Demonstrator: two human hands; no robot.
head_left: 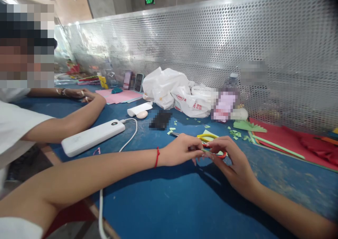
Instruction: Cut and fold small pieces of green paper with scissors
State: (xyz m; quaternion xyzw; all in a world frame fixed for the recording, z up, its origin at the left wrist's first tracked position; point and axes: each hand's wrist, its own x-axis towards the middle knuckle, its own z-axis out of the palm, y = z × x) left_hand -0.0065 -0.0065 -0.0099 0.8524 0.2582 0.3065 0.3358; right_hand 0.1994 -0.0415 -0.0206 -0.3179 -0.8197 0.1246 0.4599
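My left hand (182,149) and my right hand (229,158) meet over the blue table (163,196), fingertips pinched together on a thin green paper strip (204,149). Just behind the fingers lie scissors with yellow and red handles (208,137) on a pale green paper sheet. A red string circles my left wrist. Small green paper scraps (236,134) are scattered beyond my hands.
A white power bank (92,137) with its cable (130,131) lies at the left. White plastic bags (174,91), a phone (138,82) and pink paper (120,96) sit farther back. Red paper sheets (290,142) lie at right. Another person's arms (66,122) rest at left. A perforated metal screen (211,45) bounds the table.
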